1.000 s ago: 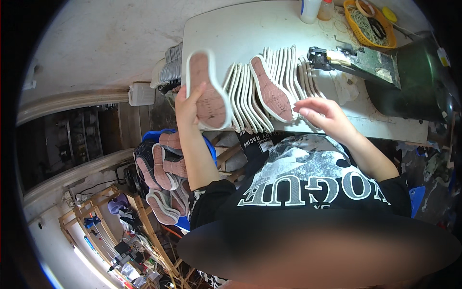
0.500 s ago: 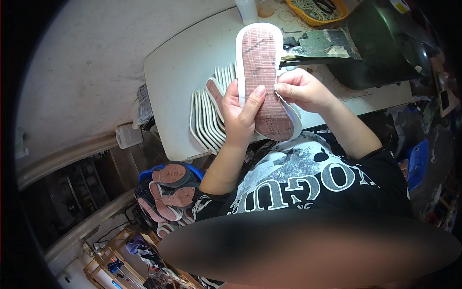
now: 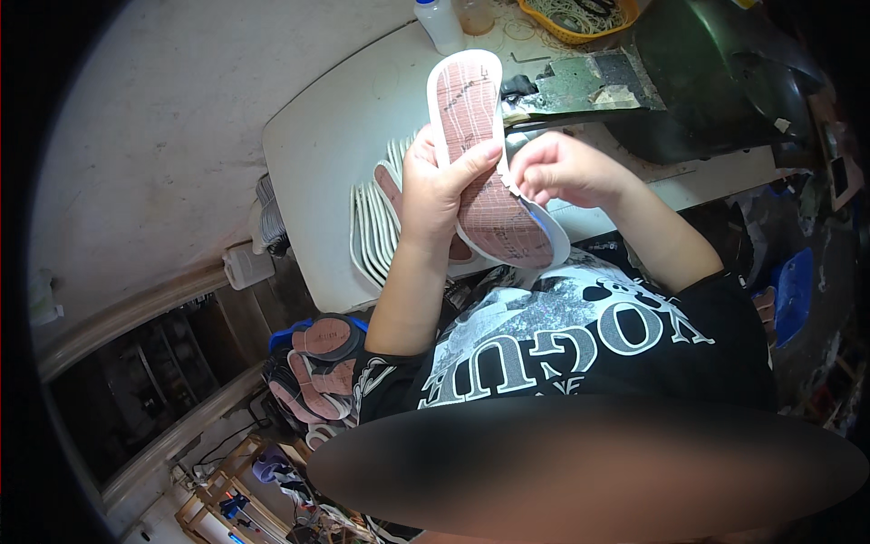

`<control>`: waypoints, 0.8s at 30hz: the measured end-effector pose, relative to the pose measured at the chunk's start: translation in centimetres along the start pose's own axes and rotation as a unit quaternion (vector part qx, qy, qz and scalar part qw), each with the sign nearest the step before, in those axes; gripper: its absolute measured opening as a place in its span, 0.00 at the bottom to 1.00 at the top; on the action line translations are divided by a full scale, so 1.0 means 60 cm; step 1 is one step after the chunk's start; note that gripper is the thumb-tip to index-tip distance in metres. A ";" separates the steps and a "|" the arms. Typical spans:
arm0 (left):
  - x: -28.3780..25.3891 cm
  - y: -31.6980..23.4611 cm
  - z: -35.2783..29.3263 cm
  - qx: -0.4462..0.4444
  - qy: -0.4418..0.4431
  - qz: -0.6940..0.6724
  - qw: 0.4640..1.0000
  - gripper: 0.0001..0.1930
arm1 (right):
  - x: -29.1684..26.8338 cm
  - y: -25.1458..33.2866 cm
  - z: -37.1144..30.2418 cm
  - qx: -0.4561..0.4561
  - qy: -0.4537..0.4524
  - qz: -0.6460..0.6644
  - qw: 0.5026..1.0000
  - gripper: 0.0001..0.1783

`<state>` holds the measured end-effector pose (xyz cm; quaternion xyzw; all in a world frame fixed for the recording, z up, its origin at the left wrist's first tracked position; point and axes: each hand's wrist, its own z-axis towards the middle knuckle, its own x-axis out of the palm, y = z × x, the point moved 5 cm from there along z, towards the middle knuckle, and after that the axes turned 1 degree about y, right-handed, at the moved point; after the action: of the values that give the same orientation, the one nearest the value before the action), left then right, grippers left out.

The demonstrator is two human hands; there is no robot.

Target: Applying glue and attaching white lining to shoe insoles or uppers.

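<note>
My left hand (image 3: 433, 195) is closed around the middle of a shoe insole (image 3: 507, 222), thumb across its face. The insole has a pinkish-red, line-marked face and a raised white rim, and it is tilted over the table's near edge. Beside the insole's right edge, my right hand (image 3: 569, 172) has its fingers curled together. Whether its fingertips hold anything is hard to make out. A small whitish bit of the edge stands out just by those fingertips. Several more white-rimmed insoles (image 3: 367, 231) stand in a row on the table, partly behind my left hand.
The white table (image 3: 313, 154) carries a green board (image 3: 580, 86), a white bottle (image 3: 439, 27) and a yellow basket (image 3: 580, 34) of cord-like pieces. A dark green curved panel (image 3: 707, 91) is at right. Below left, a blue bin (image 3: 358, 324) holds reddish soles (image 3: 322, 337).
The insole and my left hand have shifted slightly left in the view, and the insole is turned more edge-on. My right fingers have come slightly away from its edge and curled more.
</note>
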<state>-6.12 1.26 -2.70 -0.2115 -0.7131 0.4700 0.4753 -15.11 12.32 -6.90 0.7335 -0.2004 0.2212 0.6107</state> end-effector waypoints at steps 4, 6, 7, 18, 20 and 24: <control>0.008 -0.014 -0.004 0.081 -0.011 0.112 0.990 0.16 | 0.003 -0.011 0.006 0.009 0.076 -0.021 0.997 0.12; 0.007 -0.014 -0.008 0.091 -0.033 0.152 0.984 0.17 | 0.007 0.018 0.002 0.009 0.050 -0.076 0.996 0.13; 0.002 -0.015 -0.011 0.118 -0.067 0.211 0.968 0.18 | 0.008 0.027 0.001 0.010 0.026 -0.133 0.991 0.13; -0.067 -0.005 0.062 0.083 -0.160 0.147 0.973 0.13 | 0.009 -0.039 -0.017 -0.019 -0.084 -0.074 0.994 0.16; -0.110 0.023 0.088 0.116 -0.172 0.256 0.944 0.15 | 0.018 -0.038 -0.020 -0.046 -0.126 -0.055 0.989 0.16; -0.119 0.047 0.109 0.085 -0.188 0.298 0.932 0.20 | 0.015 -0.046 -0.030 -0.050 -0.175 -0.016 0.983 0.14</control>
<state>-9.01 -5.82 -9.27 -0.2810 -0.6513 0.6796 0.1868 -12.94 14.57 -8.32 0.7328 -0.3027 0.0694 0.6055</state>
